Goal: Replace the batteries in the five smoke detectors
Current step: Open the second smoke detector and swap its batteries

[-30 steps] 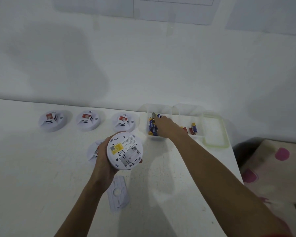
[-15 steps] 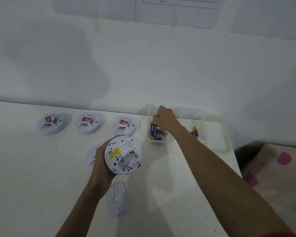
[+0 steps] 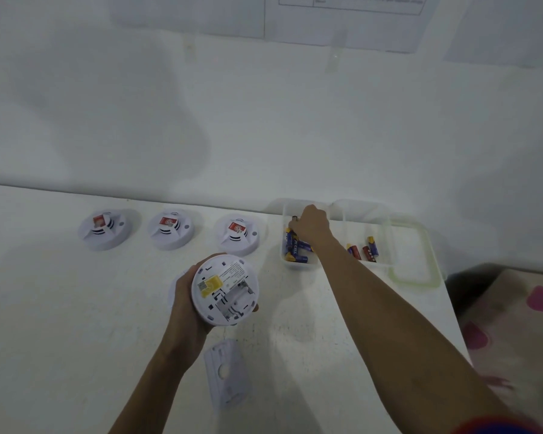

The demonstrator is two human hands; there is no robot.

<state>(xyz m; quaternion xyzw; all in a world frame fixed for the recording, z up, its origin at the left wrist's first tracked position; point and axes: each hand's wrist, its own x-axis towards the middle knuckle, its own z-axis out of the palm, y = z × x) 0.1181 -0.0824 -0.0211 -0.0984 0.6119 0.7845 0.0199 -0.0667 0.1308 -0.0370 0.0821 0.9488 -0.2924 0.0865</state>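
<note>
My left hand [image 3: 185, 311] grips a round white smoke detector [image 3: 225, 289] above the table, its back turned up with a yellow label and an open battery bay. My right hand [image 3: 312, 225] reaches into a clear plastic box [image 3: 285, 264] of blue batteries [image 3: 295, 245] and pinches a battery [image 3: 294, 219] at the box's far end. Three more white detectors [image 3: 105, 230] [image 3: 171, 228] [image 3: 239, 234] sit in a row along the wall. Another one [image 3: 173, 289] lies mostly hidden behind my left hand.
A second clear box [image 3: 386, 245] to the right holds a few red and blue batteries [image 3: 362, 250]. A green-rimmed lid [image 3: 420, 277] lies beside it at the table's right edge. A white cover plate [image 3: 228, 374] lies below the held detector. Spotted fabric [image 3: 514, 324] is off the table's right.
My right hand has lifted from low among the blue batteries to the box's far end, with a battery now between its fingers. My left hand keeps the detector nearly still.
</note>
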